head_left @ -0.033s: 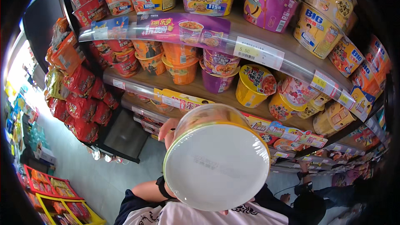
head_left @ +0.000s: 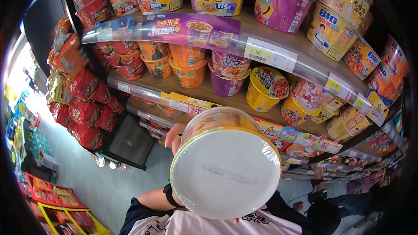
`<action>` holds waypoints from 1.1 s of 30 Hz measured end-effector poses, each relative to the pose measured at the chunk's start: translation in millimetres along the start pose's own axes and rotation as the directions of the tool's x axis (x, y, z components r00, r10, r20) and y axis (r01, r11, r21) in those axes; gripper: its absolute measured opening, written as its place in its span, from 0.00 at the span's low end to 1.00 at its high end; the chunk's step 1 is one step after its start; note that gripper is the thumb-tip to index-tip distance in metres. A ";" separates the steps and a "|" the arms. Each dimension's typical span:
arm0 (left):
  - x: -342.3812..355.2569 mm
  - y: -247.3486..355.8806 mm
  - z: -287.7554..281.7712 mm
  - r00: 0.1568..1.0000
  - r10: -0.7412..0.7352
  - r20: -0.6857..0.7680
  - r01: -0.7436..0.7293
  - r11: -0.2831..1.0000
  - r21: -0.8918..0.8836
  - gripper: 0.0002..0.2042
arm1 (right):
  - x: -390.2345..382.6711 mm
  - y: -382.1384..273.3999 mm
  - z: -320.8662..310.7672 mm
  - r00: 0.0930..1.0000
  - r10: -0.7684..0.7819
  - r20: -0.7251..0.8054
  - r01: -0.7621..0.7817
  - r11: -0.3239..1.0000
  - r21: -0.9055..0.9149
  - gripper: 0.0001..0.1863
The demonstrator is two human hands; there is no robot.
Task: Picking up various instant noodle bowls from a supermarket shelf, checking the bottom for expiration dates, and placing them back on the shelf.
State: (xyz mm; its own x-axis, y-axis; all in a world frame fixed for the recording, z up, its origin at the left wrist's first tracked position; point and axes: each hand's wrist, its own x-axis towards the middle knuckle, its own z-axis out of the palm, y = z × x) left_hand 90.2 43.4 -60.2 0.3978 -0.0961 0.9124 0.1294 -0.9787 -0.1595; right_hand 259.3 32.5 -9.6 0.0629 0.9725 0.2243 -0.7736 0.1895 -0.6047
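Observation:
Just in front of my chest is a film-wrapped instant noodle tub (head_left: 226, 172), its plain white round end turned up toward me. Faint print runs across that end, and yellow-orange side walls show above it. My left hand (head_left: 175, 137) grips the tub's left side, with some fingers showing past the rim and the rest behind it. Only small bits of my right hand (head_left: 235, 220) appear, at the tub's lower edge, where its fingers press against it. The tub hides most of both hands.
Ahead, a curved upper shelf (head_left: 305, 56) carries large noodle tubs, with smaller cups (head_left: 266, 89) on the shelf below. Red noodle packets (head_left: 85, 113) hang at left. Red and yellow snack racks (head_left: 65, 209) stand lower left. Another person (head_left: 322, 213) is low at the right.
The tub has tilted and shifted very slightly left, and the print on its white end is now easier to see. Both hands keep nearly the same place.

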 end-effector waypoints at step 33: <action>76.6 -65.6 60.0 0.698 -0.414 0.584 0.711 0.499 -0.496 0.45 | -11.0 -83.3 -27.8 0.868 -0.476 -0.143 0.328 0.765 -0.555 0.37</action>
State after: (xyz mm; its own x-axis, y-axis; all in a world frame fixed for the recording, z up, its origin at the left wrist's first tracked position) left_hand 166.7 111.2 -2.5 0.7548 0.4438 0.4831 -0.1037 -0.6465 0.7559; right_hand 340.6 9.7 17.0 0.5130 0.7732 0.3728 -0.2212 0.5387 -0.8130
